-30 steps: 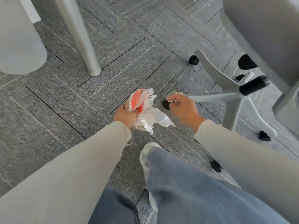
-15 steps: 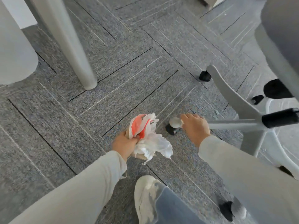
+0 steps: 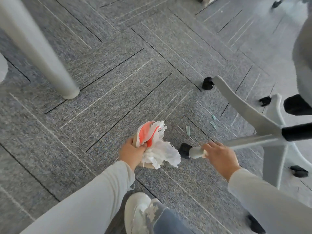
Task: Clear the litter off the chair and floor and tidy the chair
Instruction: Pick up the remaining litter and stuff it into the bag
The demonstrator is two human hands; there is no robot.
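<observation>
The left hand (image 3: 132,153) holds a bunch of crumpled white and orange litter (image 3: 156,146) low over the grey floor (image 3: 108,92). Its fingers are wrapped tight around the bunch. The right hand (image 3: 219,157) is at the end of a chair leg (image 3: 244,142), next to a black wheel (image 3: 184,150). Its fingers are bent and pinch a small white scrap (image 3: 205,152). Three little green scraps (image 3: 187,130) lie on the floor near the chair. A white shoe (image 3: 136,210) is below.
</observation>
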